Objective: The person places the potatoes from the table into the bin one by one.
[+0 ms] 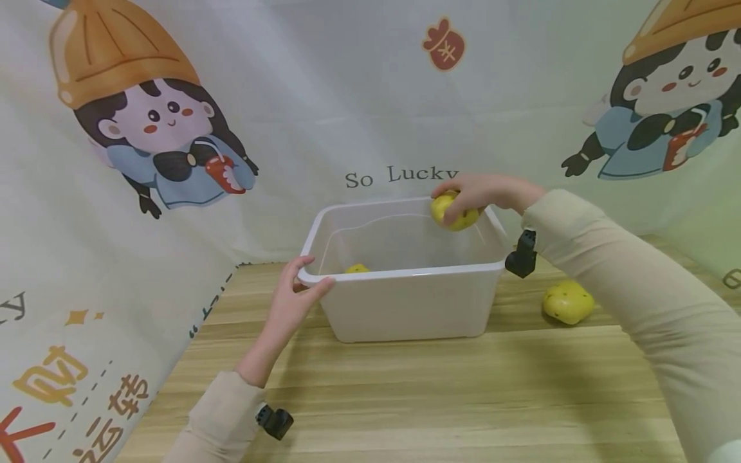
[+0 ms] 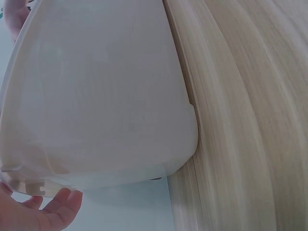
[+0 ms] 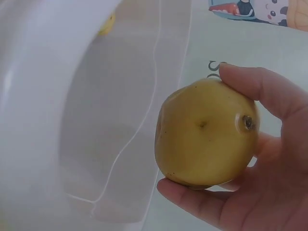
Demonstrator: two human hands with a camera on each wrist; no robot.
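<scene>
My right hand holds a yellow potato over the back right part of a white plastic bin. In the right wrist view the thumb and fingers wrap the sides of that potato, which has dark eyes on its skin. At the bin's front left corner, my left hand grips the rim, thumb on the front side. Inside the bin, another yellow potato shows only its top above the front rim. A further potato lies on the table to the right of the bin, near my right forearm.
The bin stands on a wood-grain table. Behind it hangs a pale cloth with printed cartoon figures, close to the bin's back rim. A small black camera on my right wrist is beside the bin's right rim.
</scene>
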